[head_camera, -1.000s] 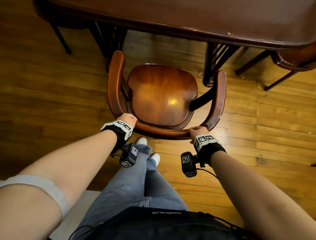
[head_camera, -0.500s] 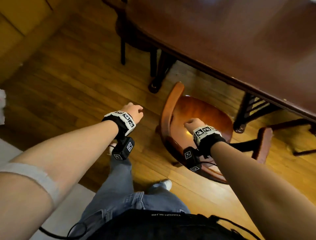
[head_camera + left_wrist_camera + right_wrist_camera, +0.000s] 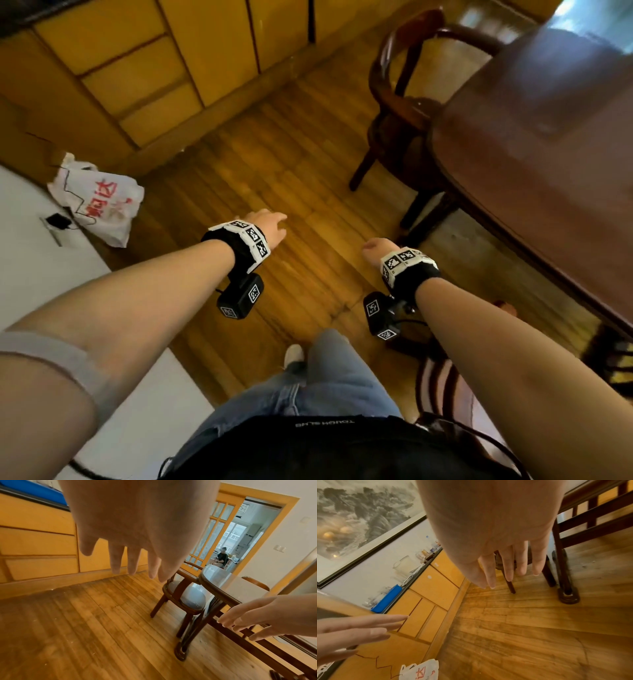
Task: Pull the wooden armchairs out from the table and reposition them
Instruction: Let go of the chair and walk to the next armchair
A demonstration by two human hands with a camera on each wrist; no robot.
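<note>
A dark wooden armchair (image 3: pixel 390 113) stands tucked against the rounded end of the table (image 3: pixel 534 161), ahead and to the right. In the left wrist view this armchair (image 3: pixel 187 599) shows a round seat under the table (image 3: pixel 229 586) edge. My left hand (image 3: pixel 269 222) hovers over bare floor, fingers straight and holding nothing. My right hand (image 3: pixel 376 248) hangs in the air near a table leg (image 3: pixel 424 212), also holding nothing. Both wrist views show loose, straight fingers (image 3: pixel 132 562) (image 3: pixel 510 566). Another armchair (image 3: pixel 442 380) sits low at my right, mostly hidden by my right forearm.
A white plastic bag (image 3: pixel 102 205) with red print lies on the floor at left, by a cable. Yellow cabinets (image 3: pixel 144 68) line the far wall, with glassware and a blue tray (image 3: pixel 388 599) on top. Open wooden floor (image 3: pixel 281 164) lies ahead. A person (image 3: pixel 221 557) sits beyond the doorway.
Both hands have let go of the first armchair's back rail. My view has swung left; that chair is now at my right side and a second armchair has come into view.
</note>
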